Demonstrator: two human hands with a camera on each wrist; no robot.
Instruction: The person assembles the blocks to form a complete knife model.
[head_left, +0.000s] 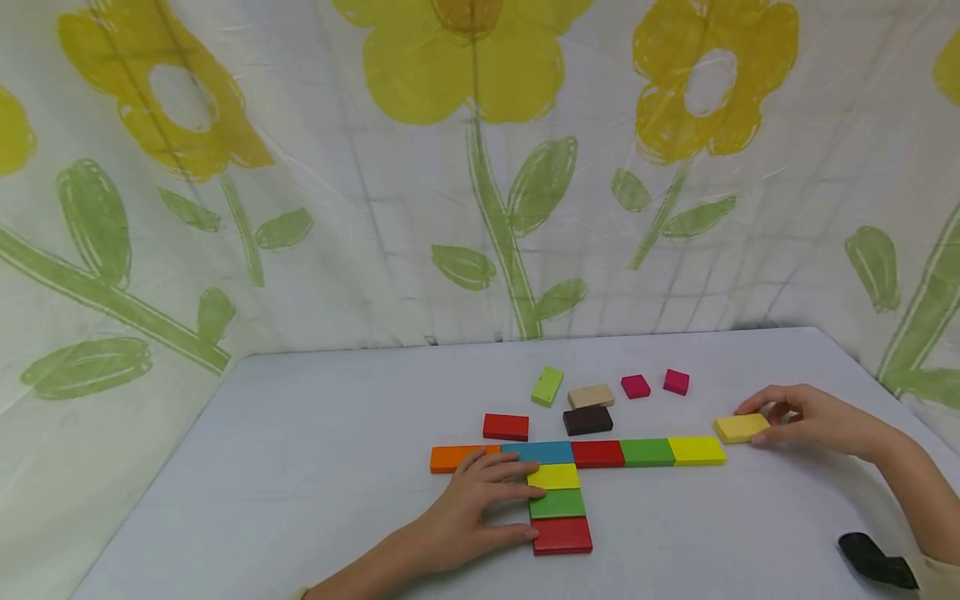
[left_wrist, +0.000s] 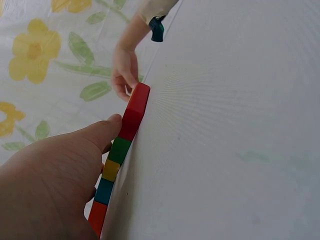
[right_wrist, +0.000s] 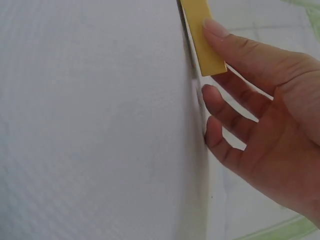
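In the head view my right hand [head_left: 813,421] pinches a pale yellow block [head_left: 741,428] between thumb and fingers at the right side of the table; the right wrist view shows the thumb on that block [right_wrist: 204,40]. My left hand [head_left: 468,517] rests with extended fingers along the left side of a short column of a yellow [head_left: 555,476], a green [head_left: 557,503] and a red block [head_left: 562,535]. Above the column runs a row: orange [head_left: 450,459], blue [head_left: 543,452], red [head_left: 597,454], green [head_left: 648,452] and bright yellow [head_left: 698,451].
Behind the row lie a loose red block [head_left: 506,427], a dark brown block [head_left: 588,420], a beige block [head_left: 591,396], a lime block [head_left: 547,387] and two small magenta blocks, one left [head_left: 635,386], one right [head_left: 677,382]. A flowered curtain hangs behind the white table [head_left: 300,467].
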